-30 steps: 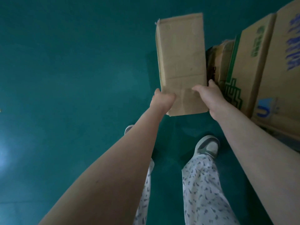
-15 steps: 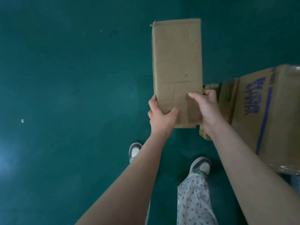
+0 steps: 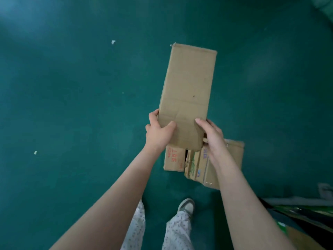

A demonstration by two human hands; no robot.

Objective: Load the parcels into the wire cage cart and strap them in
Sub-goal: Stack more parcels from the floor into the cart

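**One parcel in hand, cart out of sight**

The green floor (image 3: 72, 105) fills the view. No wire cage cart or strap shows, so loading looks early and strapping is wholly left to do. A long plain parcel (image 3: 187, 91) is carried in the air ahead of the person, clear of the floor. Below it a cluster of other parcels (image 3: 198, 165) lies on the floor, not yet loaded. The left hand (image 3: 158, 134) grips the parcel's near left corner, thumb on top. The right hand (image 3: 212, 138) holds the near right edge, its fingers probably curled beneath, though hidden.

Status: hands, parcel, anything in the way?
Left hand, right hand grip near end of cardboard parcel. Held above green floor. Boxes on floor beneath; cart unseen.
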